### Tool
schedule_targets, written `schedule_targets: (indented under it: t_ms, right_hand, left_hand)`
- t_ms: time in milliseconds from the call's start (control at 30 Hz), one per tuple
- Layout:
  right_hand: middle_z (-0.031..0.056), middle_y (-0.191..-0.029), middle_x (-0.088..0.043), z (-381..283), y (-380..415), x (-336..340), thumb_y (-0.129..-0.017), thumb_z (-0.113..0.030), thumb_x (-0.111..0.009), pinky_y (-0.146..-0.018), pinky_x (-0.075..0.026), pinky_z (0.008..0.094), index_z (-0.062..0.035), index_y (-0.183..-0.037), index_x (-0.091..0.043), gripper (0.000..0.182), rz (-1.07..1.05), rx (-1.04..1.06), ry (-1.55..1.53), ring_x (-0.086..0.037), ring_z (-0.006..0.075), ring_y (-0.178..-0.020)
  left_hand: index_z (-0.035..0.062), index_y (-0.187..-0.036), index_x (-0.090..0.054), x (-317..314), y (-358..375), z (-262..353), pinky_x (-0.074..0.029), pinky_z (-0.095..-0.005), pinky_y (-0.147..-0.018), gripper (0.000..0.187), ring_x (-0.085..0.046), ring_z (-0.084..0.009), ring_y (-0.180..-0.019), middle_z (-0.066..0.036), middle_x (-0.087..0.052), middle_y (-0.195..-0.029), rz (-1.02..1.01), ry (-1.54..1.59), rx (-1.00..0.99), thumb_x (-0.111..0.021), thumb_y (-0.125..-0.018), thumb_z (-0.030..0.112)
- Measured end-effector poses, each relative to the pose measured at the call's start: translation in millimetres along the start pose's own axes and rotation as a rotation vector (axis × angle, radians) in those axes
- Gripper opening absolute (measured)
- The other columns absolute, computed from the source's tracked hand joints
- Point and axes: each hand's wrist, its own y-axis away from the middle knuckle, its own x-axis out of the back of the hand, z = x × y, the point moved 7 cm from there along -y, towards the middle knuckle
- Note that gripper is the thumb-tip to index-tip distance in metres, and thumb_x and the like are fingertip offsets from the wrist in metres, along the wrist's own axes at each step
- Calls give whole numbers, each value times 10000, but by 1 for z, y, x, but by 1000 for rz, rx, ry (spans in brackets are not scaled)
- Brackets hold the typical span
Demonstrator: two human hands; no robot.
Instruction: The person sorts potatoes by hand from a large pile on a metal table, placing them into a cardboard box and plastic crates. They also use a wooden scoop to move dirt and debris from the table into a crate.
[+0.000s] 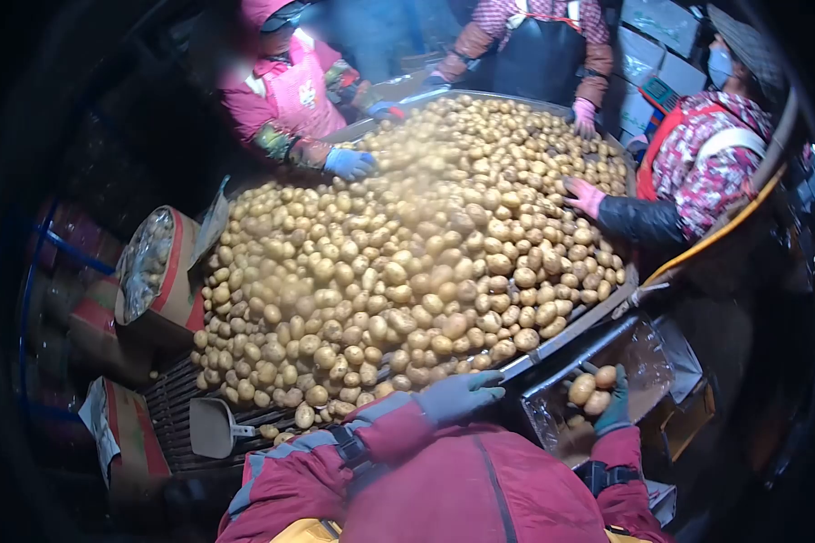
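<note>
My left hand [462,396], in a grey-green glove, lies at the near edge of a big heap of potatoes [362,281], its fingers stretched out to the right and holding nothing. My right hand [616,409], also gloved, holds several potatoes [593,389] above an open box [647,357] lined with clear plastic. A few more potatoes show dimly inside that box. The heap lies on a large table with a metal rim [566,337].
Three people stand around the far and right sides, gloved hands on or near the heap. Left are a carton [179,285] with bagged potatoes, another carton [136,430], and a grey scoop [213,428] on slats. An orange hose [715,233] runs at right.
</note>
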Motion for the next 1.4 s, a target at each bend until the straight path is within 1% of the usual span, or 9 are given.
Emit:
schedule_targets:
  t_ms: [200, 267, 367, 533, 633, 767, 933, 1167, 1400]
  right_hand:
    - [118, -1230, -652, -8, -7, 65, -873, -709, -600, -772, -585, 546, -113, -1322, -586, 746, 271, -46, 102, -665, 379, -1001]
    - [109, -1208, -646, -12, -22, 151, -874, -631, -666, -775, -563, 559, -134, -1282, -613, 645, 425, -105, 201, -649, 340, -999]
    - [106, -1163, -653, -54, -22, 176, -877, -533, -703, -803, -536, 510, -151, -1215, -638, 514, 819, -36, 658, -616, 300, -1015]
    - [38, -734, -677, -69, -65, 29, -964, -533, -587, -383, -385, 270, -97, -985, -685, 447, 506, -74, 828, -514, 148, -415]
    - [76, -658, -654, -26, -107, -55, -990, -552, -545, -360, -373, 276, -48, -994, -682, 522, 192, -175, 855, -514, 176, -402]
    - [99, -626, -635, 55, -128, -147, -998, -570, -516, -366, -371, 299, -16, -1030, -666, 575, -6, -421, 852, -505, 188, -395]
    - [77, -621, -641, 134, -133, -213, -1015, -537, -501, -384, -379, 290, -21, -1030, -698, 553, -167, -596, 827, -524, 185, -413]
    - [10, -742, -618, 162, -139, -190, -1035, -283, -502, -525, -430, 262, -77, -936, -643, 268, -200, -565, 950, -572, 120, -615]
    - [83, -657, -674, 156, -110, -206, -1045, -452, -481, -412, -415, 255, 25, -1052, -696, 523, -67, -624, 782, -560, 165, -447]
  left_hand:
    - [101, -1430, -549, 47, 10, -28, -493, -338, -1027, 464, -619, -257, -1207, -139, -572, -1422, 298, -681, -610, -582, -1012, 299]
    - [144, -1318, -632, 89, 20, -57, -547, -409, -964, 434, -649, -330, -1156, -161, -570, -1413, 360, -67, -264, -684, -890, 187]
    - [87, -1374, -617, 154, 63, -93, -526, -309, -928, 476, -652, -173, -1085, -127, -692, -1202, 676, 306, -32, -698, -954, 295]
    - [17, -1367, -583, 256, 177, -194, -487, -382, -1021, 558, -602, -320, -1198, -220, -617, -1288, 1353, 41, -27, -765, -872, 198]
    - [7, -1358, -575, 283, 224, -240, -392, -484, -1119, 677, -488, -428, -1294, -270, -546, -1359, 1548, -367, 151, -807, -822, 350]
    - [59, -1417, -532, 305, 201, -292, -318, -556, -1149, 876, -405, -469, -1359, -266, -541, -1381, 1488, -598, 426, -749, -779, 618]
    - [118, -1410, -557, 295, 147, -225, -235, -532, -1199, 793, -408, -420, -1403, -202, -558, -1398, 1365, -579, 450, -713, -809, 612]
    - [64, -1237, -671, 348, 140, -178, -548, -414, -886, 446, -654, -338, -1038, -181, -658, -1195, 1371, 102, -157, -778, -843, 245]
    - [112, -1348, -571, 492, 118, -202, -519, -484, -917, 651, -634, -381, -1091, -208, -619, -1237, 1640, -438, -17, -780, -781, 356]
